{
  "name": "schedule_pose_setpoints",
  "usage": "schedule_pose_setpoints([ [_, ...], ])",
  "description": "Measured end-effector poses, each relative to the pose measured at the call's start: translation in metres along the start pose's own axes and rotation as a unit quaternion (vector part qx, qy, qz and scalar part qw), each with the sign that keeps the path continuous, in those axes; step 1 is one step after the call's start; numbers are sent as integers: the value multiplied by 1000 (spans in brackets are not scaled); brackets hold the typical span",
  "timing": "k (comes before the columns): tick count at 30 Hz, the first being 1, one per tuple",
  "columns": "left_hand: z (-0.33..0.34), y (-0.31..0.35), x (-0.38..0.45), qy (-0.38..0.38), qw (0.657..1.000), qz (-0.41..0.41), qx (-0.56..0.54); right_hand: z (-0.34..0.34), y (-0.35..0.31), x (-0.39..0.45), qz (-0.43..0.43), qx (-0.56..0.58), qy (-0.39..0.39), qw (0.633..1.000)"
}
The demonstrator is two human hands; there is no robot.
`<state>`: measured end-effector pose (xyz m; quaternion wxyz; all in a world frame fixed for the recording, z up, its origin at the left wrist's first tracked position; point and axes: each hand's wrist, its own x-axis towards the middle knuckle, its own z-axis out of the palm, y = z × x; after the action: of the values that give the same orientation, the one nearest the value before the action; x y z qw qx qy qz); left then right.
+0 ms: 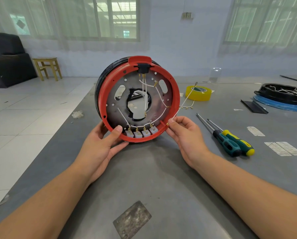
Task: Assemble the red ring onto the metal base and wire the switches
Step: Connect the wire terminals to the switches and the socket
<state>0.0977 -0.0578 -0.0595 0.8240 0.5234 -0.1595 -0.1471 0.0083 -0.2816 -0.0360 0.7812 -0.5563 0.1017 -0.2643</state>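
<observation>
Your bench is a makeshift workshop in a bare room

You work at a grey table (144, 178) with screwdrivers (230, 140) and tape (198, 93) lying loose — tiled floor (32, 104), a stool (47, 68), a dark sofa (7, 62) and curtained windows (92, 18) beyond.

Bright window daylight, soft shadows, edge distortion
</observation>
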Motion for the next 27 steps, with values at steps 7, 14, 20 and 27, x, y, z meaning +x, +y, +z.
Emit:
schedule_pose_setpoints([
  [7,-2,-2,2,23,999,-25,-43,0,3,0,4,-10,5,1000],
  [14,5,-1,-2,16,995,-58,-73,-2,3,1,-9,-70,21,997],
  [20,8,3,-4,21,994,-70,-82,-1,4,1,-24,-111,19,993],
  [27,14,6,-7,44,994,-65,-77,-2,4,3,-46,-185,24,981],
])
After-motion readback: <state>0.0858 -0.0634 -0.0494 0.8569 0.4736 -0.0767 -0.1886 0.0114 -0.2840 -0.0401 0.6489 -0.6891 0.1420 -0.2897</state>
